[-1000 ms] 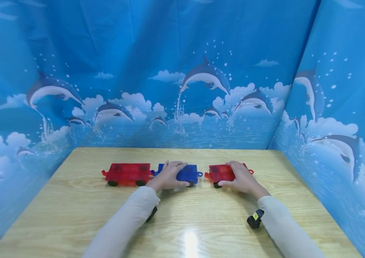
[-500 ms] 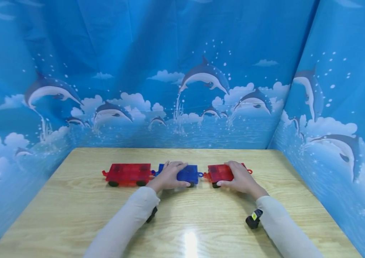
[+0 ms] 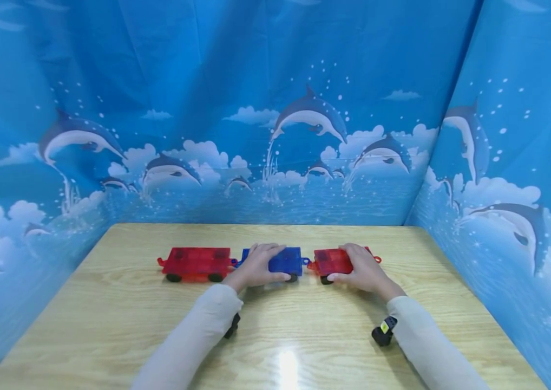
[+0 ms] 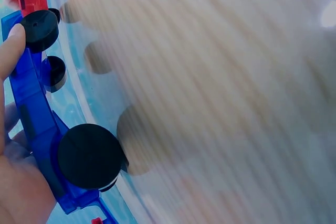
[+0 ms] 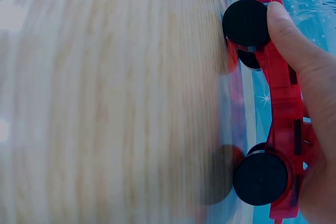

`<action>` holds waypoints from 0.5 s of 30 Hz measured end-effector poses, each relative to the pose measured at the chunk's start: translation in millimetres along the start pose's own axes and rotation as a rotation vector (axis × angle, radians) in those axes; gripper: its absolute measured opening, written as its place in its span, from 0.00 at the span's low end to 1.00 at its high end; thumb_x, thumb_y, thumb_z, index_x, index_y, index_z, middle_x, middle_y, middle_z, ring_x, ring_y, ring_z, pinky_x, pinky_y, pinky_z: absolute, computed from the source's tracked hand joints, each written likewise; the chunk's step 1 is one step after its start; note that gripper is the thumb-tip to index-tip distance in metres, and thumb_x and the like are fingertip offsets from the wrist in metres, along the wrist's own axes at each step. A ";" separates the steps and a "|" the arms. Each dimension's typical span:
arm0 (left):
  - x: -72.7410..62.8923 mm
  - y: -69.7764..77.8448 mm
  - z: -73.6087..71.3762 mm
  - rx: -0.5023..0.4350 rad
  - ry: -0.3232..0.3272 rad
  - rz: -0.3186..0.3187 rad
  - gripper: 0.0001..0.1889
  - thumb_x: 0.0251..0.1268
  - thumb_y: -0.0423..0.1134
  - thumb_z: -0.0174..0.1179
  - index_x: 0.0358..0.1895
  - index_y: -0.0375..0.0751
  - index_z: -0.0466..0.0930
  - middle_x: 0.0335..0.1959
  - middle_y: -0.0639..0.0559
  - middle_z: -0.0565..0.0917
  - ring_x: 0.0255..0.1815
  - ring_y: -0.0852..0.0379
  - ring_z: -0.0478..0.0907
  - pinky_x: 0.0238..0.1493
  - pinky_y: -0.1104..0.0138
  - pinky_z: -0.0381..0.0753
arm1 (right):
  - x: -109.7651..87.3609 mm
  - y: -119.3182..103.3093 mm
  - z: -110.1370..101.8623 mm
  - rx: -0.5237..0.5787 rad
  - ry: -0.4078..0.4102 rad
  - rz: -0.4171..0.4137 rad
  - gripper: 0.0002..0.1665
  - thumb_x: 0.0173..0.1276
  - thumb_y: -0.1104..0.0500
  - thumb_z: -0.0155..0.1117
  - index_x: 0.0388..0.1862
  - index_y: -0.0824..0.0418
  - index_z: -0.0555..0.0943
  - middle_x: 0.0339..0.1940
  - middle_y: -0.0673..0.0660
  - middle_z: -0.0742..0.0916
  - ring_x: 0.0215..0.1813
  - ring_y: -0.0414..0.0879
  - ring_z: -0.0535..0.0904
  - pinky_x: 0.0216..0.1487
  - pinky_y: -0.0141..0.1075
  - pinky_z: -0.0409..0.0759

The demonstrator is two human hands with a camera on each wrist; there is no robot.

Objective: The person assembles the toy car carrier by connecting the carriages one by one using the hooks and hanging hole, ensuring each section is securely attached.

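Observation:
In the head view my left hand (image 3: pixel 257 266) grips a translucent blue toy train car (image 3: pixel 286 261) from above, thumb at the front side. Black wheels (image 4: pixel 89 156) show under it in the left wrist view. My right hand (image 3: pixel 364 272) holds a shorter-looking red toy train car (image 3: pixel 331 261), its thumb beside a front wheel (image 5: pixel 245 22). The blue car's ring and the red car's hook meet between the hands; whether they are latched is too small to tell. Left of the blue car a second red car (image 3: pixel 197 261) stands at its other end, apparently linked to it.
All the cars stand in a row on a wooden table (image 3: pixel 275 325), toward its far edge. A blue dolphin-print curtain (image 3: pixel 236 108) rises behind and on both sides. Black wrist cameras (image 3: pixel 382 331) sit below the sleeves.
The right hand has brought its red car slightly left. My left hand has shifted right with the blue car, the left red car following. The gap between blue and right red cars has closed.

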State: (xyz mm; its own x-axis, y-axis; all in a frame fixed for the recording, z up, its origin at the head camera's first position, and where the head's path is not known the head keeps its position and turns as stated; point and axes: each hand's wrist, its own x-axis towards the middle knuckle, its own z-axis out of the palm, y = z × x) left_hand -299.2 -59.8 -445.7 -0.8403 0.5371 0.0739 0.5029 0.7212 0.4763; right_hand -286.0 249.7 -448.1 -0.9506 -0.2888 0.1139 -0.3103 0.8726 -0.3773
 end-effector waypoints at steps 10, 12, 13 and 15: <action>3.7 4.3 5.9 -0.001 0.005 0.014 0.45 0.56 0.63 0.63 0.74 0.48 0.59 0.72 0.47 0.64 0.74 0.46 0.57 0.73 0.43 0.39 | 0.1 -2.9 1.0 0.001 0.003 0.001 0.61 0.47 0.23 0.65 0.69 0.62 0.65 0.67 0.63 0.71 0.67 0.59 0.65 0.63 0.57 0.69; 4.2 4.0 6.4 -0.001 0.003 0.007 0.45 0.56 0.63 0.63 0.74 0.49 0.59 0.72 0.48 0.64 0.74 0.46 0.57 0.74 0.44 0.38 | -0.1 -3.3 1.0 0.002 0.004 -0.002 0.61 0.47 0.23 0.65 0.69 0.62 0.65 0.67 0.64 0.71 0.67 0.59 0.65 0.63 0.58 0.68; 4.4 3.8 6.6 -0.001 0.002 0.004 0.45 0.56 0.63 0.63 0.74 0.49 0.59 0.72 0.48 0.64 0.74 0.46 0.56 0.74 0.44 0.38 | -0.1 -3.4 1.1 0.003 0.004 -0.001 0.61 0.47 0.24 0.65 0.69 0.62 0.65 0.67 0.64 0.71 0.67 0.59 0.65 0.63 0.58 0.68; 4.4 3.8 6.5 -0.002 0.002 0.001 0.44 0.56 0.63 0.63 0.74 0.49 0.59 0.72 0.48 0.64 0.74 0.46 0.56 0.74 0.44 0.38 | -0.3 -3.4 1.1 0.000 0.004 -0.005 0.61 0.48 0.24 0.65 0.69 0.62 0.65 0.67 0.64 0.71 0.67 0.59 0.65 0.63 0.57 0.68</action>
State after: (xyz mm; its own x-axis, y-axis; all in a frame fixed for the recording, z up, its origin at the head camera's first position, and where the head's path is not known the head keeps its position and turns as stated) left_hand -299.6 -51.9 -449.2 -0.8402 0.5369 0.0760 0.5033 0.7200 0.4778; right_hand -284.7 246.4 -447.9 -0.9489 -0.2918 0.1198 -0.3154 0.8712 -0.3763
